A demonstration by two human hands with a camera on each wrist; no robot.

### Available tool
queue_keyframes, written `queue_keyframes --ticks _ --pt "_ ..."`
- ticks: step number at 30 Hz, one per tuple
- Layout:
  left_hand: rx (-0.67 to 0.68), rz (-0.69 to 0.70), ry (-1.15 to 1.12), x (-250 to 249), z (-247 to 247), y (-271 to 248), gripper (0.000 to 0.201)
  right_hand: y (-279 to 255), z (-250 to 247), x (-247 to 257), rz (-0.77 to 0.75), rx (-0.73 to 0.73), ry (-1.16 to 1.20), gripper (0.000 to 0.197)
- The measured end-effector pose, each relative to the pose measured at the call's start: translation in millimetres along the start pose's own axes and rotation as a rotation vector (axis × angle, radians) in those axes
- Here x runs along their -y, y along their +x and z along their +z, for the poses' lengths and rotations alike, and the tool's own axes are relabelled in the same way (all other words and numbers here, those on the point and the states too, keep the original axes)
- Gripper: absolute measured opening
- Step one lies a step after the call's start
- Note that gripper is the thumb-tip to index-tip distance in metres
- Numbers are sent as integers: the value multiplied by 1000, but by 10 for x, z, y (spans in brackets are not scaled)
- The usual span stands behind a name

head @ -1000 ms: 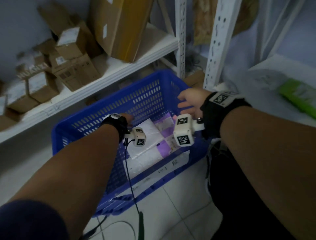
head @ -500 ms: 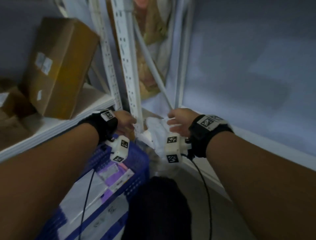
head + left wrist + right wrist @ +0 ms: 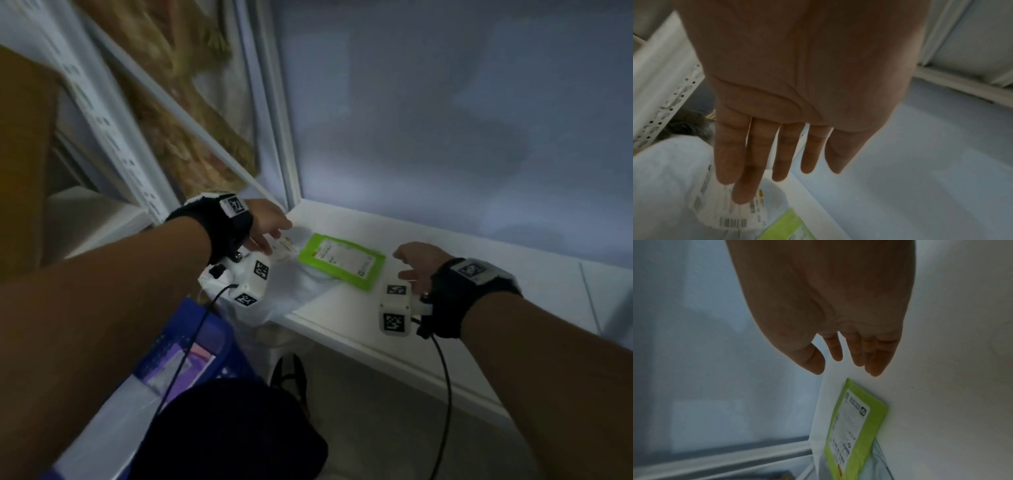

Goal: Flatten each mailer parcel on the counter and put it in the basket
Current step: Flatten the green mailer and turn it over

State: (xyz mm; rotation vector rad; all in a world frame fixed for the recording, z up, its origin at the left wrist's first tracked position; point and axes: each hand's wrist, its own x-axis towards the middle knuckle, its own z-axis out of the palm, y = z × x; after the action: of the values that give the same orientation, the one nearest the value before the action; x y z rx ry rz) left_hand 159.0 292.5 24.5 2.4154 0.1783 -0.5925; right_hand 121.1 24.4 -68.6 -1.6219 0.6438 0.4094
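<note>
A green mailer (image 3: 342,260) (image 3: 856,426) with a white label lies flat on the white counter (image 3: 479,274). It partly overlaps a white mailer (image 3: 291,291) (image 3: 674,186) that bulges over the counter's left end and carries a barcode label (image 3: 731,216). My left hand (image 3: 270,229) (image 3: 777,154) hovers over the white mailer's label with straight fingers, holding nothing. At the green mailer's right, my right hand (image 3: 409,263) (image 3: 849,360) is open just above the counter, a short gap from the mailer's edge. The blue basket (image 3: 202,329) at lower left holds mailers with purple and white faces.
A white perforated shelf upright (image 3: 113,144) and a brown cardboard box (image 3: 24,154) stand to the left. The pale wall (image 3: 445,120) backs the counter. A dark garment (image 3: 233,431) fills the bottom centre. Wrist-camera cables hang below both arms.
Both hands have left the basket and swung right to the counter. The view turned with them; the green and white mailers now lie between my hands.
</note>
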Motion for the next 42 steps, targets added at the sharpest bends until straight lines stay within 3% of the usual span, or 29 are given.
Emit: queue_keyframes --ticks 2,4,10,15,18,20,27,37,42 --pt "-3 -5 40 -32 138 173 25 158 -7 -99 19 34 56 55" --pt "29 -22 64 -53 297 362 29 332 7 -194 41 51 92 58" --pt "87 -23 121 -45 684 648 24 641 166 -354 94 123 198 12" --pt "37 2 152 8 794 648 5 710 317 -315 59 172 152 14" --pt "33 10 88 79 822 624 14 728 422 -327 35 186 109 13" --pt "9 11 104 84 795 606 4 704 475 -327 1 176 100 14" --pt "-65 88 158 -125 476 418 12 225 391 11 -113 78 339 20" --pt "-154 290 106 -912 91 -432 17 -937 -453 535 -284 30 264 21" --pt "-115 356 120 -1241 209 -769 24 -1275 -848 535 -249 -68 184 18"
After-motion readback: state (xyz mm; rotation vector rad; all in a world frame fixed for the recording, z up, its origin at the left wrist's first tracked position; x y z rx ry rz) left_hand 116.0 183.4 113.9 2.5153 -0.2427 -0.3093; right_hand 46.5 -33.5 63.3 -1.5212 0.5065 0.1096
